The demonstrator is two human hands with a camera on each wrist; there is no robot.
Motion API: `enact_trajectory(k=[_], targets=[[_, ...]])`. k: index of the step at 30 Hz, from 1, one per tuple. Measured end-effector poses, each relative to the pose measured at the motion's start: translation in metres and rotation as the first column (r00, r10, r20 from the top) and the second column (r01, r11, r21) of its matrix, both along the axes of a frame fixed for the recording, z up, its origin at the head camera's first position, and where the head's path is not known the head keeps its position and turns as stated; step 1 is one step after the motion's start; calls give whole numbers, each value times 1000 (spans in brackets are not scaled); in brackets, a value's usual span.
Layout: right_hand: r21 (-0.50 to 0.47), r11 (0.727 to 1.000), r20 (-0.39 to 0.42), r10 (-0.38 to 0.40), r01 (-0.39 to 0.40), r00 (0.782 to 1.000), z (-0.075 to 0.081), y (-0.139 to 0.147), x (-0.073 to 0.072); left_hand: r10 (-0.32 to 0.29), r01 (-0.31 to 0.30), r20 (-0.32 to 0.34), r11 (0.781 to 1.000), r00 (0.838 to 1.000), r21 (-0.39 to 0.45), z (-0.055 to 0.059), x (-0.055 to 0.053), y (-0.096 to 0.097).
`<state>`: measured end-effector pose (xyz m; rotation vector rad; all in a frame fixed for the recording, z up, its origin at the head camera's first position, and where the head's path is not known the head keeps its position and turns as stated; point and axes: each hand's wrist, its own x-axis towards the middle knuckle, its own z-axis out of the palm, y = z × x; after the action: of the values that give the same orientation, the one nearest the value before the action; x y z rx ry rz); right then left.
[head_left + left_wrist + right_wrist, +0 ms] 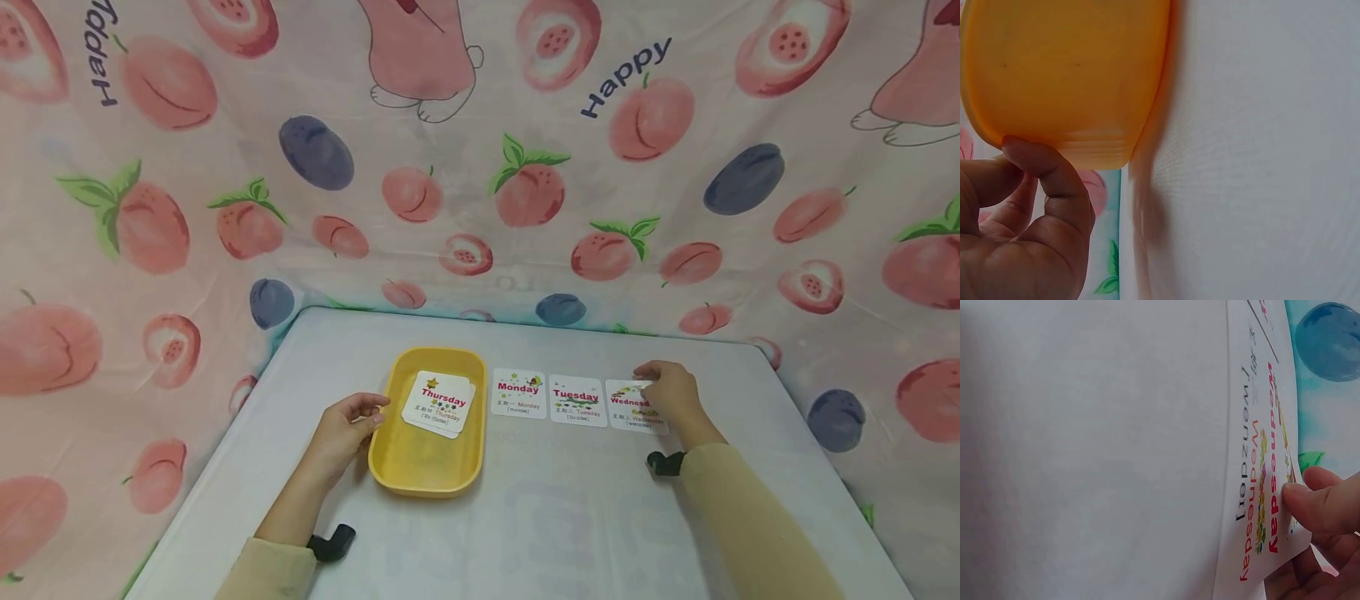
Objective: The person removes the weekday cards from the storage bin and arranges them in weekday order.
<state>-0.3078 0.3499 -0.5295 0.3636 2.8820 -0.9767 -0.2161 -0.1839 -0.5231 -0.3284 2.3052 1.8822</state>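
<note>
Wednesday card (pixel 633 410) held at row's end

It was on the white table (pixel 570 517) beside the Tuesday card (pixel 577 402), pinched by the right hand (pixel 672 400). The left hand (pixel 345 427) gripped the rim of the yellow tray (pixel 427 468), where the Thursday card (pixel 438 404) lay.

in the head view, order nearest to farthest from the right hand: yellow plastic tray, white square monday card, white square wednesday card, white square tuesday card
1. White square Wednesday card: pinched by the right hand.
2. White square Tuesday card: left of Wednesday.
3. White square Monday card: left of Tuesday.
4. Yellow plastic tray: left of Monday.
</note>
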Motion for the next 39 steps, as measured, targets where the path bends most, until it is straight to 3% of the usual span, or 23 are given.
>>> enact_trajectory(k=[15,25,39], targets=[[45,999,-61,25,-22,998,-6,-2,0,1,-1,9,1000,1000,-3,0,-1,0],[38,998,-53,59,-57,997,-4,-5,0,-5,5,10,1000,1000,-12,1,-3,-1],[24,996,-62,92,-90,994,14,-19,2,-4,4,13,1000,1000,-16,0,-2,-1]])
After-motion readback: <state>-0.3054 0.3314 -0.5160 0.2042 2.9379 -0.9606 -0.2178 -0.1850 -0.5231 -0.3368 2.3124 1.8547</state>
